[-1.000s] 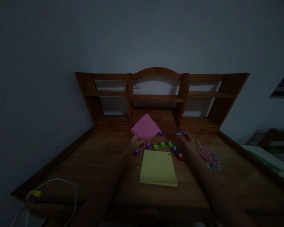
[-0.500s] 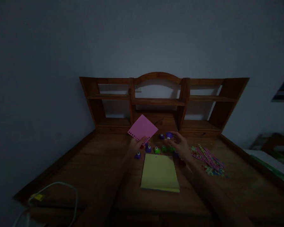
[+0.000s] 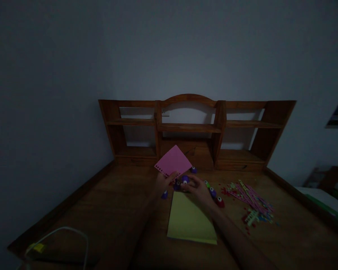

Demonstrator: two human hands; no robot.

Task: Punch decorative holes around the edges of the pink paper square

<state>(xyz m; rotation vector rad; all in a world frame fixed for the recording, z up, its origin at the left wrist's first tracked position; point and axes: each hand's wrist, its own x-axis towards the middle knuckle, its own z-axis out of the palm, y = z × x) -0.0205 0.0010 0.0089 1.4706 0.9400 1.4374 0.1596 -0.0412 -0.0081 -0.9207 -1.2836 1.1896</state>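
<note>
My left hand point(image 3: 163, 184) pinches the lower corner of a pink sheet of paper point(image 3: 173, 162) with a row of punched holes along one edge. Close by on the right, my right hand point(image 3: 199, 189) has its fingers closed around a small purple one-eyed figure point(image 3: 185, 179), below the sheet's right corner. Under both hands lies a yellow notepad point(image 3: 190, 221). Around them stand more figures: a purple one point(image 3: 164, 194) at the left, another purple one point(image 3: 193, 170) behind, and a red one point(image 3: 220, 202) at the right. My right hand hides some of the row.
Pink and yellow perforated strips point(image 3: 250, 195) lie piled with small coloured pieces on the right of the wooden desk point(image 3: 115, 210). A wooden shelf unit point(image 3: 188, 127) borders the back. At the lower left are a white cable point(image 3: 64, 228) and a yellow object point(image 3: 38, 247).
My right hand has moved left and down with the purple figure, toward my left hand. The view has tilted slightly up; the pink sheet stays in my left hand.
</note>
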